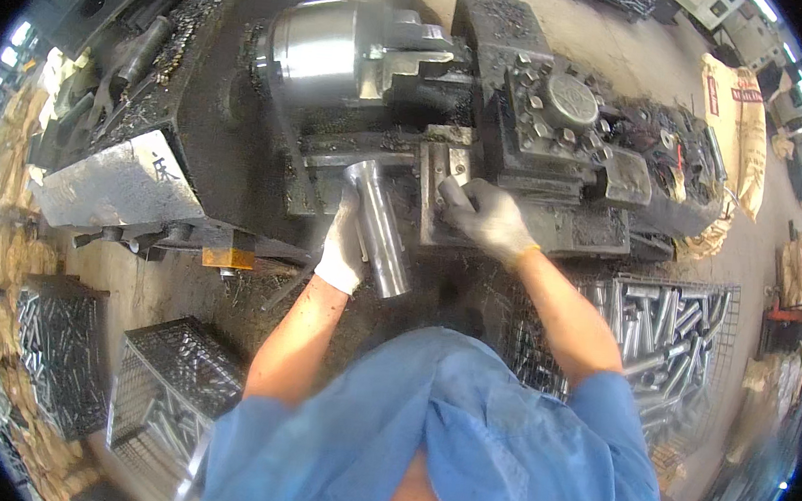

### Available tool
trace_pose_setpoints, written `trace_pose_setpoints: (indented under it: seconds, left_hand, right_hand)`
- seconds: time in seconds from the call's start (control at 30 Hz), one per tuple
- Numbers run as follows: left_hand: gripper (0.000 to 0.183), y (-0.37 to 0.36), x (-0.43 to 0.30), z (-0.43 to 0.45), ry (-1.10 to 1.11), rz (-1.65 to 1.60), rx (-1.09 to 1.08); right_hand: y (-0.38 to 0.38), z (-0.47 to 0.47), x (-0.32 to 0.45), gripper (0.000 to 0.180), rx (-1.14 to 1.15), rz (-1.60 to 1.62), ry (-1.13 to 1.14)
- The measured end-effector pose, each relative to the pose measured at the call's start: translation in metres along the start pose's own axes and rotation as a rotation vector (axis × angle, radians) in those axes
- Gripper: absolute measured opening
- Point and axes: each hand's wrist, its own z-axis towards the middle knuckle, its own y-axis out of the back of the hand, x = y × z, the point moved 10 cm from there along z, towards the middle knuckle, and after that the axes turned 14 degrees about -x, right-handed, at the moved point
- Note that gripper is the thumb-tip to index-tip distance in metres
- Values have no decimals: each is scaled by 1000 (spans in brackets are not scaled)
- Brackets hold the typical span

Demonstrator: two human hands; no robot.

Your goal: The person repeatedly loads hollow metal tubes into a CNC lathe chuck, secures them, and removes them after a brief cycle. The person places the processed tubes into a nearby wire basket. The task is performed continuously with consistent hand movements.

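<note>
My gloved left hand (346,238) grips a shiny metal tube (379,230), which tilts in front of the lathe below the chuck. My gloved right hand (491,219) is closed around a shorter, dull grey cylindrical piece (455,194) beside a metal block (439,174) with screw holes on the lathe. The two pieces are apart. Above my hands is the lathe chuck (319,47) with its stepped jaws (412,59); no tube shows between them. To the right of the chuck stands a tool post (571,100) with several square-headed bolts.
A wire basket (732,304) of metal tubes stands at the right, and another wire basket (143,370) at the lower left. The lathe's metal guard (125,184) juts out at the left. Metal chips (182,41) lie behind it. A paper sack (738,131) stands at the upper right.
</note>
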Motion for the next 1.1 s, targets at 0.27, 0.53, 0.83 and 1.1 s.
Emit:
trace_pose_setpoints:
  seconds: [0.27, 0.53, 0.83, 1.1]
  left_hand:
    - [100, -100, -26, -4, -278, 48, 148]
    - [67, -106, 21, 44, -406, 1766, 184]
    - [38, 29, -70, -50, -708, 1051, -607]
    - [34, 224, -54, -118, -621, 235, -982]
  right_hand:
    - [1, 9, 87, 79, 188, 252, -198]
    - [176, 104, 206, 85, -37, -261, 715]
    - [94, 281, 84, 62, 361, -904, 487]
    - [51, 288, 67, 67, 549, -367, 495]
